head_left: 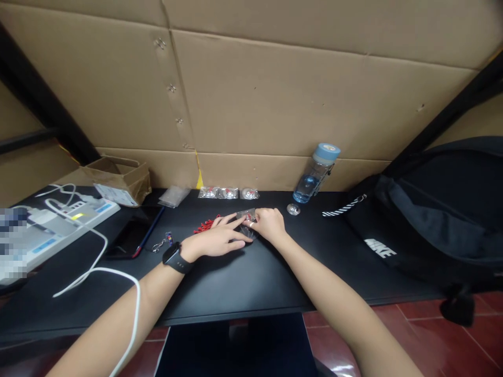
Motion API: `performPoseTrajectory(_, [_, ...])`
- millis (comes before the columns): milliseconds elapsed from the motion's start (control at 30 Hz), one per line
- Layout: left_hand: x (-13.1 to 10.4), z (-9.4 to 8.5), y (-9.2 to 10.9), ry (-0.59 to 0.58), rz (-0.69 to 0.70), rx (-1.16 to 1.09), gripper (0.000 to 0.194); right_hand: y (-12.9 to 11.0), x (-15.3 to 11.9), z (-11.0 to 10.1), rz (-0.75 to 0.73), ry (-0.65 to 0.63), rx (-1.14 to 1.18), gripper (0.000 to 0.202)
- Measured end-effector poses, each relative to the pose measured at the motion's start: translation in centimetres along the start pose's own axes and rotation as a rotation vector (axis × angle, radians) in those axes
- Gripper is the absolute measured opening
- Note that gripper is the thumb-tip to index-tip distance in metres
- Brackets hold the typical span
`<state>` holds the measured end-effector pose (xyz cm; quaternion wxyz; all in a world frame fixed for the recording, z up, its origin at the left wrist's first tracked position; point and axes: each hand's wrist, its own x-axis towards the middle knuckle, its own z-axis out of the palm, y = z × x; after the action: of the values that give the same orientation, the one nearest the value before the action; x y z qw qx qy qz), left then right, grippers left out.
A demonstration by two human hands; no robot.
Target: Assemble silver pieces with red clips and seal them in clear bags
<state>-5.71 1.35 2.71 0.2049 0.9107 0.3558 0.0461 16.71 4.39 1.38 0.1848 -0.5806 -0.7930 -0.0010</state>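
A small clear plastic bag (251, 234) lies flat on the black table between my hands, with something red and silver showing through it. My left hand (218, 238), wearing a black watch, rests its outstretched fingers on the bag's left side. My right hand (270, 224) pinches the bag's upper right part, its fingertips closed near the red bit. Several red cords (203, 225) lie just behind my left hand, partly covered by it. Behind, three bagged silver discs (228, 193) with red bits stand in a row. A loose silver disc (293, 209) sits to the right.
A blue-capped bottle (314, 175) stands at the back beside a black backpack (440, 209). On the left are a cardboard box (121, 178), flat clear bags (174, 196), a dark tablet-like device (133, 233), a keychain (167, 241) and a power strip (58, 233). A white cable (131, 277) crosses my left forearm.
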Motion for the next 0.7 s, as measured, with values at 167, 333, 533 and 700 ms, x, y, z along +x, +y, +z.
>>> performPoseTrajectory(167, [0.1,-0.7,0.1,0.204,0.06,0.007,0.031,2.1,-0.4,-2.1,-0.25,-0.13,0.223,0.038])
performPoseTrajectory(333, [0.7,-1.0,0.5,0.423,0.084,-0.033,0.057,5.1,-0.5,-2.9,-0.326,-0.167,0.474,0.009])
performPoseTrajectory(533, [1.0,-0.5,-0.1,0.442,-0.034,0.132,0.028,4.4,-0.4,-1.9,-0.385,-0.174,0.506,0.034])
performPoseTrajectory(700, [1.0,-0.4,-0.1,0.424,-0.019,0.083,0.011,3.7,-0.5,-2.1,-0.423,-0.153,0.544,0.01])
